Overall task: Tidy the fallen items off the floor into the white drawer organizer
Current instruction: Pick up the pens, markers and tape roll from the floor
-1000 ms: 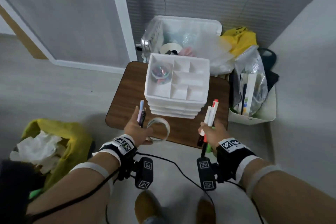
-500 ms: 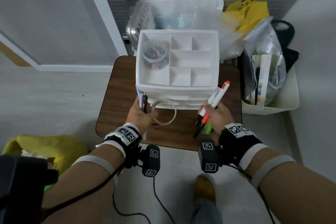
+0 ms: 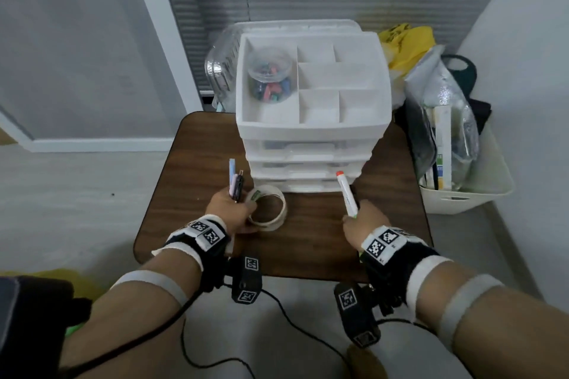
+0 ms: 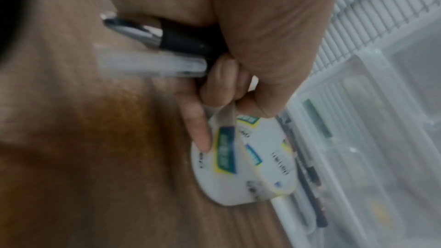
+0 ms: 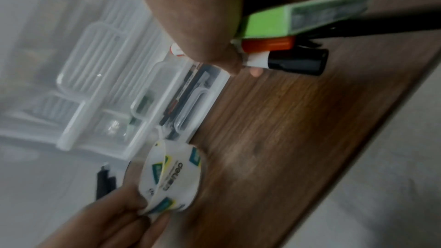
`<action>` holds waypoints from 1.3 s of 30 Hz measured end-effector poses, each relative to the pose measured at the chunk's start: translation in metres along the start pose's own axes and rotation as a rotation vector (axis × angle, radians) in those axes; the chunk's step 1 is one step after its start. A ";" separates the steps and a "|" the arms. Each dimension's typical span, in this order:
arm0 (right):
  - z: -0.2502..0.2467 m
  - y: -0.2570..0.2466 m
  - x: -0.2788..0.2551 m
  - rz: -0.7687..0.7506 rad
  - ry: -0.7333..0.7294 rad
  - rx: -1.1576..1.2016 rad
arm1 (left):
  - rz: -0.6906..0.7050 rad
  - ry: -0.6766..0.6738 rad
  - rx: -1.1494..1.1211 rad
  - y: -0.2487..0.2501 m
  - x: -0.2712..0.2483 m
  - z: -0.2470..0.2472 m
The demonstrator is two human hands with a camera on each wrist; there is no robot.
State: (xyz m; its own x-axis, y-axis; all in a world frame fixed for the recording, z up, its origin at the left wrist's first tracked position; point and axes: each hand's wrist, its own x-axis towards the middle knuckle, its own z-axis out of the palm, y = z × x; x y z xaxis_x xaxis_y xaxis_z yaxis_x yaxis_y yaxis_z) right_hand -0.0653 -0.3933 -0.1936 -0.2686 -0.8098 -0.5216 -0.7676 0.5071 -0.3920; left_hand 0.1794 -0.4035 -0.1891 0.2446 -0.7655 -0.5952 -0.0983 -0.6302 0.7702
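Both hands are loaded and now parked low in front of the white plastic drawer organizer (image 3: pixel 312 101), which stands on the small dark wood table (image 3: pixel 191 169) at 12 o'clock from the person. A second ago the hands were up near the top tray; now they've dropped to about the bottom drawer, so I'd guess the stuff is headed for a drawer rather than the open compartments up top. Left hand (image 3: pixel 229 209) has its fingers (image 4: pixel 222 74) curled round a few pens (image 3: pixel 235 181) (black, pale blue and pinkish barrels) while the lower fingers pinch a roll of clear tape with a printed white core (image 3: pixel 268 208), whose lower edge looks to be touching the table just in front of the organizer. Right hand (image 3: pixel 361 224) is wrapped round a white marker with an orange cap (image 3: pixel 346 192) pointing up at 12, plus a black-capped marker (image 5: pixel 296 61) and a flat green stick (image 5: pixel 303 16) bundled with it. Clear round tub of coloured clips (image 3: pixel 271 77) already sits in the top tray's 10 o'clock compartment. All drawers look closed, and neither hand is free, so something probably has to get set down before one can be pulled open.
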 end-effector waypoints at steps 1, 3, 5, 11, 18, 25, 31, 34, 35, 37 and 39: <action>0.002 0.000 0.003 0.012 0.029 -0.017 | 0.002 -0.017 -0.006 -0.001 0.006 -0.001; 0.000 0.003 0.009 0.048 0.084 -0.053 | 0.026 -0.026 0.005 -0.001 0.016 -0.003; -0.002 0.013 0.013 0.092 0.135 -0.068 | 0.029 -0.048 0.003 -0.008 0.023 -0.007; -0.020 0.024 0.027 0.179 0.059 -0.042 | 0.130 0.027 -0.050 -0.031 0.040 -0.022; -0.004 0.000 0.057 0.110 0.230 0.055 | 0.273 0.274 0.426 -0.027 0.052 -0.020; 0.009 0.018 0.051 -0.178 0.372 0.318 | 0.444 0.299 0.549 -0.039 0.049 -0.018; 0.004 0.038 0.049 -0.088 0.492 0.323 | 0.415 0.337 0.509 -0.036 0.049 -0.020; -0.001 0.043 0.048 -0.097 0.462 0.295 | 0.432 0.390 0.518 -0.025 0.040 -0.015; -0.003 0.045 0.048 -0.104 0.443 0.276 | 0.452 0.400 0.522 -0.019 0.036 -0.011; -0.007 0.047 0.049 -0.097 0.410 0.236 | 0.502 0.390 0.520 -0.009 0.030 -0.004; -0.012 0.048 0.050 -0.052 0.392 0.153 | 0.526 0.340 0.506 -0.002 0.025 0.004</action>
State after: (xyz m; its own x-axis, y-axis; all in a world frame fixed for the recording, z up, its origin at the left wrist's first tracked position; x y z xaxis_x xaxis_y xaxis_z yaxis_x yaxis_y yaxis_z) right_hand -0.1220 -0.4127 -0.2292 -0.4555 -0.8715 -0.1817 -0.6986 0.4764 -0.5338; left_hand 0.1818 -0.4219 -0.2063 0.3172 -0.9482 -0.0180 -0.6875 -0.2430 0.6844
